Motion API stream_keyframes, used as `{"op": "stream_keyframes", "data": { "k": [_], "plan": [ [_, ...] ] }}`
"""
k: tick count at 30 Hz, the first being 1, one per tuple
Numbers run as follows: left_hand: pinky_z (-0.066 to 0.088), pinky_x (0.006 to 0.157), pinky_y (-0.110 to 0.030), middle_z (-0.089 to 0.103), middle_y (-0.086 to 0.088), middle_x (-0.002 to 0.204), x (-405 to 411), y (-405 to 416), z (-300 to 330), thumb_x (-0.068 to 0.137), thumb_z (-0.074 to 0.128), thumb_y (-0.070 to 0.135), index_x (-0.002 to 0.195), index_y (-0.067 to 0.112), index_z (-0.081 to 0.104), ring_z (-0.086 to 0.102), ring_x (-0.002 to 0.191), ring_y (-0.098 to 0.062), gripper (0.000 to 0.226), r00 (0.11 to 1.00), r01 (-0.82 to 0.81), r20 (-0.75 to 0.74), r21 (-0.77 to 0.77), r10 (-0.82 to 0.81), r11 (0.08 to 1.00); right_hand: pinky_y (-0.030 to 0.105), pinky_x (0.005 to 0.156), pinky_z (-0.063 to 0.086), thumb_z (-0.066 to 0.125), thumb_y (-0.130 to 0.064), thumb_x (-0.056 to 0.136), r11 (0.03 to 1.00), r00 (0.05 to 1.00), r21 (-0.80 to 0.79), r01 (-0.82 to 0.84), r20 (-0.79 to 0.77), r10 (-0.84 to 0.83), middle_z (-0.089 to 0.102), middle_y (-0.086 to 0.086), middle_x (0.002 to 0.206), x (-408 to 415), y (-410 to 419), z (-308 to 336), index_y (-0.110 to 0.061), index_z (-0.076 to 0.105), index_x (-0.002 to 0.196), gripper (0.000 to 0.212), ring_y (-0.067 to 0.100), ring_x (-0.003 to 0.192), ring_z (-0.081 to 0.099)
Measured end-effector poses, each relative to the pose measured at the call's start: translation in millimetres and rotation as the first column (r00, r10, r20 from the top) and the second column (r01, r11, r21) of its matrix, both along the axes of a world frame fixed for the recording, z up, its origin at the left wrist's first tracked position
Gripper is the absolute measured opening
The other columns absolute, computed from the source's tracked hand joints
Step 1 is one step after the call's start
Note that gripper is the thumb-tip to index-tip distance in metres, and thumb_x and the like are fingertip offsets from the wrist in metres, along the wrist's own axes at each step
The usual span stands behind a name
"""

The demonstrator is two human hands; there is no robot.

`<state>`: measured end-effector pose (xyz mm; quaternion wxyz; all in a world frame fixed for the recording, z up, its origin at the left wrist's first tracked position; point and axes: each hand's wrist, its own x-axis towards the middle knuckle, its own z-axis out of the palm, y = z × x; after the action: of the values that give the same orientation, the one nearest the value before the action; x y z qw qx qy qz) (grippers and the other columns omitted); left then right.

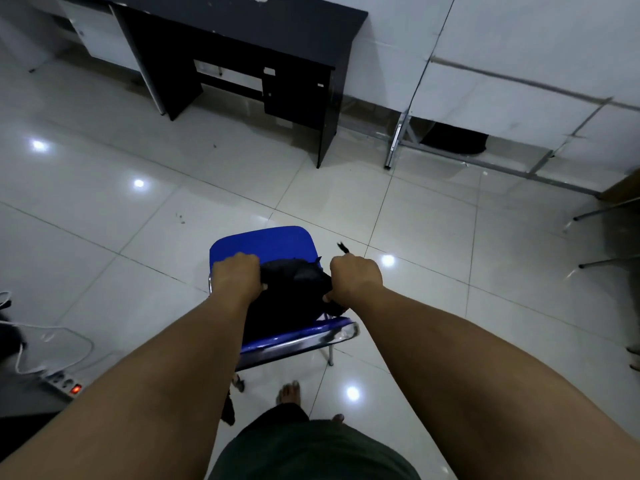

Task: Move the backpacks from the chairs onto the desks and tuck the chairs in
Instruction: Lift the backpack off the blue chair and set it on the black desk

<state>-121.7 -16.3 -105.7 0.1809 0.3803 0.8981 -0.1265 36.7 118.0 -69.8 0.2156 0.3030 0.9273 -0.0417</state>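
Observation:
A black backpack point(294, 292) lies on the seat of a blue chair point(270, 242) just in front of me. My left hand point(237, 275) grips the backpack's left side with curled fingers. My right hand point(355, 278) grips its right side, and a black strap end point(343, 247) sticks out above that fist. The chair's blue backrest point(301, 336) is nearest me, partly hidden by my arms. A black desk point(242, 26) stands against the wall ahead, about two floor tiles away.
A white power strip point(64, 381) with a lit red switch and white cable lies on the floor at left. Metal table legs point(393, 147) and chair legs point(602, 211) stand at right. My bare feet point(289, 391) are behind the chair on glossy white tiles.

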Motion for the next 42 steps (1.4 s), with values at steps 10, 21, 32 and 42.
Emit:
{"op": "stream_keyframes", "data": {
  "k": [10,21,32,42],
  "plan": [
    [0.045,0.066,-0.033,0.056,-0.001,0.084,-25.0,60.2,6.9,0.087,0.058,0.034,0.103,0.018,0.06,0.057,0.074,-0.02,0.023,0.991,0.136,-0.022,0.133,-0.134,0.982,0.034,0.074,0.049,0.063,-0.049,0.088,0.919,0.977,-0.332,0.213,0.051,-0.209,0.06,0.003,0.088,-29.8,30.6,-16.5,-0.015,0.059,0.096,0.035,0.024,0.087,0.062],
    [0.041,0.061,-0.029,0.057,-0.001,0.071,-5.3,147.0,47.8,0.069,0.06,0.013,0.074,0.017,0.06,0.055,0.066,-0.023,0.006,0.987,-0.158,0.08,0.442,0.136,0.883,0.037,0.075,0.053,0.057,-0.026,0.09,0.853,0.918,-0.51,0.114,-0.274,-0.286,0.065,0.005,0.091,-49.5,54.6,-5.2,-0.016,0.064,0.1,0.016,0.027,0.086,0.062],
    [0.042,0.063,-0.028,0.058,-0.003,0.076,-37.3,127.6,53.6,0.073,0.064,0.019,0.067,0.018,0.057,0.058,0.071,-0.026,0.009,0.969,-0.239,0.033,0.363,0.244,0.901,0.031,0.078,0.058,0.06,-0.019,0.098,0.235,0.889,-0.87,0.434,0.456,0.047,0.066,0.012,0.101,-52.7,54.3,-0.9,-0.008,0.058,0.107,0.014,0.026,0.09,0.068],
    [0.046,0.071,-0.032,0.061,-0.005,0.088,-41.5,68.6,57.5,0.081,0.064,0.026,0.072,0.02,0.05,0.063,0.084,-0.03,0.018,0.972,-0.219,0.008,0.373,0.233,0.902,0.034,0.091,0.054,0.046,-0.017,0.104,0.296,0.933,-0.905,0.307,0.348,0.095,0.053,0.023,0.141,-88.9,-61.6,15.3,0.003,0.045,0.141,0.042,0.038,0.127,0.055]
  ]
}}
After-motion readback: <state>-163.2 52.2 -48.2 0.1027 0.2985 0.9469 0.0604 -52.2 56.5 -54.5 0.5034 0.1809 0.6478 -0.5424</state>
